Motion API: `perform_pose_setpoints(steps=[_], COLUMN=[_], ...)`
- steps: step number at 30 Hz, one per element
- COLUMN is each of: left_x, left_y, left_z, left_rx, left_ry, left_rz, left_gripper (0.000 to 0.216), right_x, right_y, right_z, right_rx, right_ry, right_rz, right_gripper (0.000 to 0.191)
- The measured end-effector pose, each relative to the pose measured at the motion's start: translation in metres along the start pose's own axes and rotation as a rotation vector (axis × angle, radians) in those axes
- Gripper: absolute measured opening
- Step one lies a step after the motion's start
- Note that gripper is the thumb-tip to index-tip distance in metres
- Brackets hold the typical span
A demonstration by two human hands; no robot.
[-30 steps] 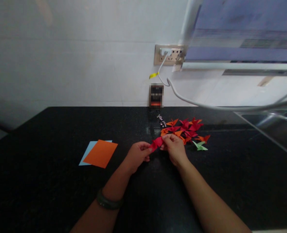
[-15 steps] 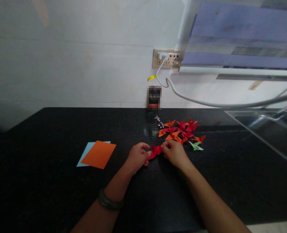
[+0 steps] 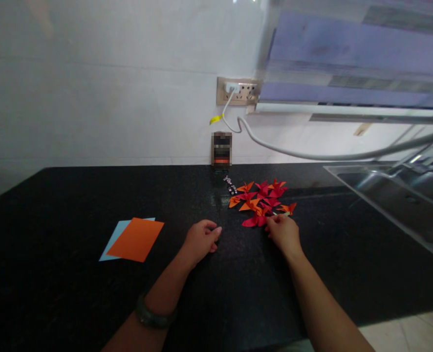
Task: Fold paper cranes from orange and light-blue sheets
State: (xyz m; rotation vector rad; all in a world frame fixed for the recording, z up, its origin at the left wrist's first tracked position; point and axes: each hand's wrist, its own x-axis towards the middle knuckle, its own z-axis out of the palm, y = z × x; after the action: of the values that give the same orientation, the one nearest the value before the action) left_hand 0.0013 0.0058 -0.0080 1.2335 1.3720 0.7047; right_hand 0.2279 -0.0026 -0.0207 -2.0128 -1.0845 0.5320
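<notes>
Right hand [image 3: 284,232] at near edge of origami pile [image 3: 262,195], fingertips on red piece [image 3: 253,222], grip unclear. Left hand [image 3: 202,238] left of pile, relaxed, empty.

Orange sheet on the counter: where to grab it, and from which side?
Its right corner, coming from the right, where the left hand lies. The orange sheet is flat on the counter, so that corner probably has to be peeled up before a pinch. That corner rests on bare counter. The left edge overlaps the blue sheet, which might drag along.
</notes>
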Motion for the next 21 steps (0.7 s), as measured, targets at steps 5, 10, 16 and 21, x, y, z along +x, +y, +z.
perform_pose_setpoints(steps=[5,10,16,21], left_x=[0.000,0.000,-0.008,-0.025], left_y=[0.000,0.000,0.011,0.025], left_z=[0.000,0.000,0.004,-0.015], left_rx=[0.009,0.025,0.013,0.338], left_ry=[0.009,-0.002,0.016,0.024], left_rz=[-0.009,0.005,0.056,0.347], left_gripper=[0.022,0.020,0.019,0.022], right_x=[0.001,-0.002,-0.029,-0.053], right_y=[0.000,-0.001,-0.030,-0.079], right_z=[0.001,-0.005,-0.003,0.028], right_rx=[-0.129,-0.170,-0.043,-0.048], right_ry=[0.065,0.161,0.284,-0.083], right_rz=[-0.042,-0.073,-0.410,-0.730], right_gripper=[0.020,0.026,0.027,0.027])
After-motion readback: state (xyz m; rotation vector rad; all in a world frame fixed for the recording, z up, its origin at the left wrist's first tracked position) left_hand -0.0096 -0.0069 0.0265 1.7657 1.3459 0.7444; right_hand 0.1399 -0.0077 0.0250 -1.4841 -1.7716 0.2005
